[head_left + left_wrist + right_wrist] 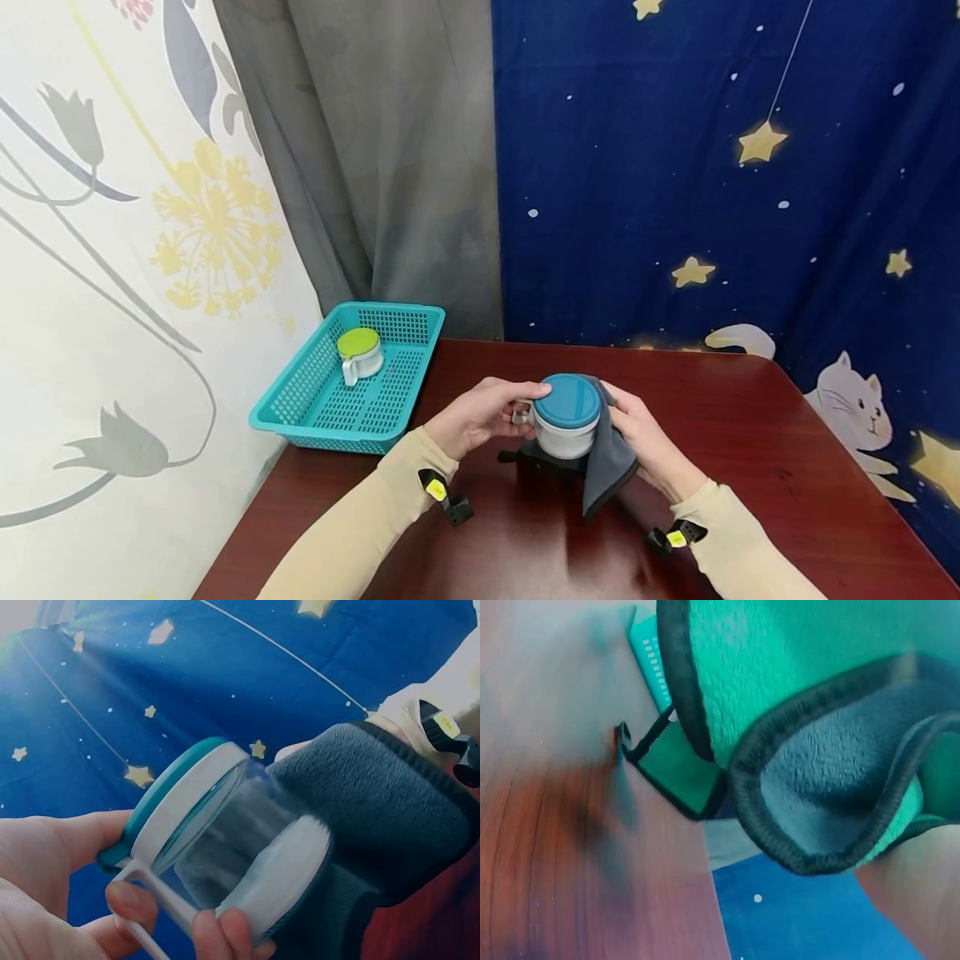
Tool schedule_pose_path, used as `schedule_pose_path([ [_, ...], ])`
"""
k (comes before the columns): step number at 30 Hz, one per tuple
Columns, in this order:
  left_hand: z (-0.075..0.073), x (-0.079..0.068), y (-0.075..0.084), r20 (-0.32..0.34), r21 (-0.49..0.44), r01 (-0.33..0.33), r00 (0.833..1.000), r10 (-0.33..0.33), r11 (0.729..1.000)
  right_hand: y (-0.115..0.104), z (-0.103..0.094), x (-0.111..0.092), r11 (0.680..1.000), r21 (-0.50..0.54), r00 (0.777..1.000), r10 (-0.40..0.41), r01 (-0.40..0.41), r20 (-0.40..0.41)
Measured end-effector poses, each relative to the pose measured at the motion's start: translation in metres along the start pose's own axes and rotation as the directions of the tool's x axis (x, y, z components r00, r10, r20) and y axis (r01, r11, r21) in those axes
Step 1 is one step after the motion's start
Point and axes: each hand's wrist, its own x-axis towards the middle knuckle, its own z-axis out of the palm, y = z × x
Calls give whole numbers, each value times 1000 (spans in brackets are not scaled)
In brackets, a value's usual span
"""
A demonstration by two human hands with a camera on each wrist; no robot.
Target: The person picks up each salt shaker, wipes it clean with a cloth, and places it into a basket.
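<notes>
In the head view my left hand (483, 417) grips a clear seasoning jar (564, 442) by its handle side, thumb at the edge of the blue lid (567, 402). White contents show at the bottom of the jar (285, 862) in the left wrist view, where the jar tilts. My right hand (645, 437) holds a dark grey cloth (611, 458) against the jar's right side, and a corner of the cloth hangs down toward the table. The cloth (825, 772), with its black stitched edge, covers much of the right wrist view and looks green there.
On the left of the dark red table (705, 408) sits a turquoise basket (393, 417). Inside it stands a similar jar (365, 363) with a lime green lid. A star-patterned blue curtain (622, 167) and a grey curtain (420, 167) hang behind the table.
</notes>
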Motion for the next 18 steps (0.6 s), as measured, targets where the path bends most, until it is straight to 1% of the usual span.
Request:
schedule_pose_path([
  [3, 2, 1, -1, -42, -2, -30, 999, 30, 1000, -1, 2, 0, 1000, -2, 998, 17, -17, -61],
  [6, 4, 1, -2, -96, -7, -46, 994, 45, 999, -1, 4, 0, 999, -29, 989, 34, -38, -142],
  [9, 7, 1, -2, -138, -19, -53, 989, 50, 998, -3, 7, 0, 992, -118, 974, 23, -50, -225],
  [11, 10, 1, -3, -155, -34, -57, 987, 51, 998, -5, 10, 0, 973, -223, 961, -12, -51, -275],
  [12, 12, 1, -3, -162, -44, -60, 985, 52, 997, -6, 11, -1, 955, -293, 953, -41, -51, -300],
  [13, 13, 1, -3, -167, -52, -64, 984, 54, 997, -7, 12, -1, 929, -366, 943, -72, -56, -326],
  [14, 14, 1, -3, -172, -58, -69, 983, 58, 996, -9, 13, -1, 894, -443, 930, -107, -64, -351],
  [16, 17, 1, -4, -182, -71, -84, 981, 70, 994, -11, 16, -2, 813, -575, 900, -177, -94, -398],
  [18, 19, 1, -5, -198, -81, -102, 977, 84, 992, -14, 19, -2, 740, -661, 866, -243, -126, -436],
])
